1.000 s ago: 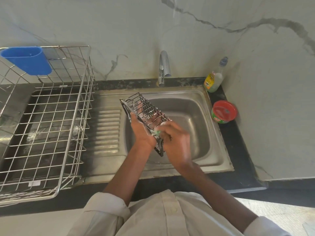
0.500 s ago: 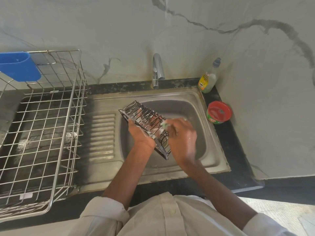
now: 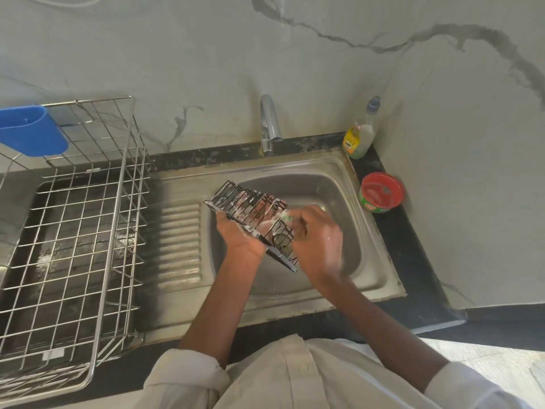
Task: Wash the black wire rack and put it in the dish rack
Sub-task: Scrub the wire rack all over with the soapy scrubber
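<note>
Left hand [image 3: 239,235] gripping black wire rack [image 3: 254,213] from below, holding it tilted over sink basin [image 3: 351,231], foam clinging to wires. Right hand [image 3: 317,240] curling around green scrubber [image 3: 285,216], pressing it against rack's upper wires; hand blurred. Dish rack [image 3: 73,231] sitting well left of left hand, blue holder [image 3: 31,129] hanging on its far corner. Tap [image 3: 269,125] beyond hands. Soap bottle [image 3: 361,134] and red-lidded tub [image 3: 381,192] lying right of right hand.
</note>
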Tool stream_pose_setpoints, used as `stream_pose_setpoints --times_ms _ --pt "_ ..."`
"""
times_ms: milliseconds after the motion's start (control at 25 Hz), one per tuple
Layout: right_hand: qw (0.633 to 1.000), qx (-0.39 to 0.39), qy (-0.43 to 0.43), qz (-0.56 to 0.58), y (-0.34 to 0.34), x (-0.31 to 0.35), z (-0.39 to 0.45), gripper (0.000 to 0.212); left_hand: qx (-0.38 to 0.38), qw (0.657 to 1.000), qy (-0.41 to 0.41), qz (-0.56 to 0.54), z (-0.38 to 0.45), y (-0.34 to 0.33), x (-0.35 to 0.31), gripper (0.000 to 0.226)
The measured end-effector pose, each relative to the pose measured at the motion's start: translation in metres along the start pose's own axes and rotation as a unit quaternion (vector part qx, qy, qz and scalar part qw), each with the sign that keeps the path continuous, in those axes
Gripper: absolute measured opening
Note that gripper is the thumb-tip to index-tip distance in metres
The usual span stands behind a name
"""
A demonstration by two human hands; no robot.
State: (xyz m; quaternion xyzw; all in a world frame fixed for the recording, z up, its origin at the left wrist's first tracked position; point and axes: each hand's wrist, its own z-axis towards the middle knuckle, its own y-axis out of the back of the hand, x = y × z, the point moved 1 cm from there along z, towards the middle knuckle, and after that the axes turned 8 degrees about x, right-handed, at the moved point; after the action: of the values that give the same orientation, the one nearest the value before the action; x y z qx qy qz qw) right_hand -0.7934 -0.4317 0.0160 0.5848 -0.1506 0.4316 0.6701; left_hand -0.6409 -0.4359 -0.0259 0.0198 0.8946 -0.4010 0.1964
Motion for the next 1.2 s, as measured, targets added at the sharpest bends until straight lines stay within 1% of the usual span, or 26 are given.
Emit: stream_pose_setpoints --times_ms 40,80,160,200,240,320,400,480,560,640,720,800,840,960,1000,1040,1080,1120,1200 --pt "1.0 0.0 0.012 0.017 -0.002 0.002 0.0 0.03 -0.006 1.0 -0.004 -0.002 -0.003 0.0 0.0 0.066" --pt "0.998 0.019 0.057 0.033 -0.005 0.009 -0.003 0.029 -0.018 1.0 0.003 -0.008 -0.005 0.0 -0.001 0.064" --pt "0.987 0.07 0.142 0.026 -0.013 0.024 -0.013 0.027 -0.038 0.999 0.019 -0.017 -0.009 -0.002 -0.004 0.064" --pt "0.986 0.084 0.145 0.016 -0.014 0.023 -0.018 0.026 -0.046 0.999 0.016 -0.022 -0.009 0.0 -0.003 0.064" --pt "0.989 0.084 0.121 0.005 -0.013 0.017 -0.022 0.025 -0.054 0.998 0.007 -0.027 -0.01 0.002 -0.004 0.065" --pt "0.996 0.064 0.063 -0.025 -0.005 -0.003 -0.033 0.026 -0.057 0.998 0.003 -0.019 -0.009 0.007 -0.006 0.067" --pt "0.997 0.047 0.043 -0.048 -0.002 -0.01 -0.048 0.027 -0.059 0.998 0.009 -0.009 -0.012 0.009 -0.005 0.065" --pt "0.997 0.047 0.06 -0.02 -0.007 0.012 -0.044 0.02 -0.068 0.997 0.031 -0.012 -0.02 0.005 -0.002 0.064" --pt "0.995 0.057 0.088 0.006 -0.015 0.042 -0.026 0.02 -0.065 0.995 0.072 0.007 -0.033 -0.001 0.006 0.075" --pt "0.992 0.064 0.109 -0.022 -0.015 0.048 -0.018 0.022 -0.065 0.994 0.078 0.032 -0.04 -0.001 0.01 0.076" --pt "0.988 0.086 0.109 -0.071 -0.005 0.024 -0.035 0.02 -0.062 0.995 0.062 0.038 -0.04 -0.001 0.01 0.069" --pt "0.983 0.119 0.08 -0.115 0.008 -0.005 -0.066 0.031 -0.072 0.996 0.047 0.02 -0.042 -0.006 0.005 0.065" --pt "0.985 0.124 0.045 -0.11 0.012 -0.014 -0.074 0.032 -0.074 0.996 0.037 0.024 -0.045 -0.007 0.004 0.063" --pt "0.993 0.091 -0.049 -0.061 0.014 -0.017 -0.051 0.022 -0.09 0.994 0.037 0.054 -0.047 -0.009 0.003 0.05" --pt "0.992 0.095 -0.081 -0.026 0.014 -0.02 -0.037 0.018 -0.092 0.993 0.042 0.058 -0.05 -0.011 0.002 0.047" --pt "0.985 0.115 -0.122 0.037 0.014 -0.021 -0.024 0.014 -0.086 0.993 0.047 0.058 -0.048 -0.011 0.001 0.052" --pt "0.971 0.146 -0.163 0.099 0.013 -0.022 -0.015 0.011 -0.071 0.993 0.062 0.064 -0.042 -0.011 0.002 0.061" --pt "0.958 0.168 -0.186 0.14 0.012 -0.024 -0.011 0.009 -0.055 0.992 0.073 0.088 -0.033 -0.01 0.003 0.073" --pt "0.955 0.168 -0.198 0.145 0.009 -0.024 -0.008 0.009 -0.014 0.982 0.086 0.166 -0.028 -0.012 0.009 0.098"
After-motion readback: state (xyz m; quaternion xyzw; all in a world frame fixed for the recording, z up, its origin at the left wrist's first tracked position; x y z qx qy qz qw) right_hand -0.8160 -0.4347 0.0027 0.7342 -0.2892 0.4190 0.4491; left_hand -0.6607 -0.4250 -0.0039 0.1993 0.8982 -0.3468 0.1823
